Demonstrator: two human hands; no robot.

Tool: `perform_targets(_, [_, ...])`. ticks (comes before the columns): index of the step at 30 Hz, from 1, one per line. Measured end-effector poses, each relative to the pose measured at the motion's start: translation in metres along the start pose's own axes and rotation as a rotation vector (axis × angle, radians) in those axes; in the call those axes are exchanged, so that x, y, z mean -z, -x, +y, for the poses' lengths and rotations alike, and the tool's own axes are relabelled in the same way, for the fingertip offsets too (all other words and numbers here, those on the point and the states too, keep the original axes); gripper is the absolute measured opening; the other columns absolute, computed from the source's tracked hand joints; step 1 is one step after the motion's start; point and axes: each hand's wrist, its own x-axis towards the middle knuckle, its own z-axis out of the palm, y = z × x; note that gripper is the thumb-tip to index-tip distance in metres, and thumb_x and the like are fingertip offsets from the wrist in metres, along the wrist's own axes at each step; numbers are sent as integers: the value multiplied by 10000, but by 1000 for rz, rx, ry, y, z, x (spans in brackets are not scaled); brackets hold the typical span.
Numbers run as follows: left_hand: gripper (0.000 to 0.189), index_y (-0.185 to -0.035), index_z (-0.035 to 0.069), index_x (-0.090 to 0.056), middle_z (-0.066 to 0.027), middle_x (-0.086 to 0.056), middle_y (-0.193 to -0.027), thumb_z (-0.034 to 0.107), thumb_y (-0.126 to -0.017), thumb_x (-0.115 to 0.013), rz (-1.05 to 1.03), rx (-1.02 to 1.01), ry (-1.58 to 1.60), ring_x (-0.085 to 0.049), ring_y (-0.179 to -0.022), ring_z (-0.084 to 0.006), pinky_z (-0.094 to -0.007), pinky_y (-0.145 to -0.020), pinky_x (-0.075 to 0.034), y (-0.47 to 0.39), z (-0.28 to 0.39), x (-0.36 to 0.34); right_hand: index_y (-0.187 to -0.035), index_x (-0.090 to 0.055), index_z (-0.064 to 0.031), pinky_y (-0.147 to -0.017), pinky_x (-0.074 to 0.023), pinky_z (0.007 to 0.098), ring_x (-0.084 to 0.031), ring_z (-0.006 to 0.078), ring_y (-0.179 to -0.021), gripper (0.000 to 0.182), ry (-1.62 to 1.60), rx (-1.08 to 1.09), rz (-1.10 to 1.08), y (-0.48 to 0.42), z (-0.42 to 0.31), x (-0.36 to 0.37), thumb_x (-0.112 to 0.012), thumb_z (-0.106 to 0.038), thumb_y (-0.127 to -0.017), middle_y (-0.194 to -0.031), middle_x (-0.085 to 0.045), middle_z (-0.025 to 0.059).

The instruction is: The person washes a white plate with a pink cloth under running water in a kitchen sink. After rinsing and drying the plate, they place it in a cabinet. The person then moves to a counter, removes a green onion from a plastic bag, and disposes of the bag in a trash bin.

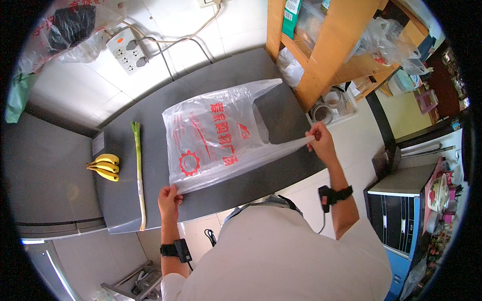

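A translucent plastic shopping bag [203, 131] with red print lies flattened across the dark grey surface [241, 203] before me. Its bottom faces left and its two handles point right. My left hand [170, 203] pinches the near bottom corner. At the other end, my right hand [320, 141] grips the tip of the near handle, and the bag's near edge runs stretched between both hands. The far handle lies loose on the surface. Left of the bag is a single long leek or green onion [139, 173], green end away from me. Farther left sits a small bunch of bananas [104, 167].
A wooden shelf [324, 52] holding bags and packages stands at the back right, with a white tray of jars [340, 107] at its foot. A power strip [126, 50] with plugged cords is on the tiled wall. Plastic bags [71, 30] hang at upper left.
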Motion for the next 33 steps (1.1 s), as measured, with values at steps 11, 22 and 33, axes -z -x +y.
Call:
perform_targets(11, [339,-1039,55,-552,-46,-591,-882,367,-907,-534,-111,-162,-670,-559,-711,-115,-228,-596,-488,-43,79,39,-1257,-471,-68,-854,-465,352,-551,208,-989,559,384,204,-303,-57,-65,25,-720,-150,-763,-1131,-542,113])
perform_targets(22, [324,-890,44,-631,-3,-600,-735,367,-873,-604,-149,-7,-289,-531,-617,-93,-229,-524,-423,-221,116,-68,-1204,-485,22,-862,-460,329,-576,239,-1001,594,432,106,-255,-172,-26,-39,-673,-382,-811,-1069,-597,168])
perform_targets(33, [376,-920,62,-670,46,-472,-575,411,-914,-532,24,-431,-71,-426,-545,-52,-227,-470,-333,-210,109,-64,-1046,-502,-43,-699,-531,311,-590,170,-793,264,-720,-157,-102,-145,-33,-41,-608,-219,-879,-945,-569,60])
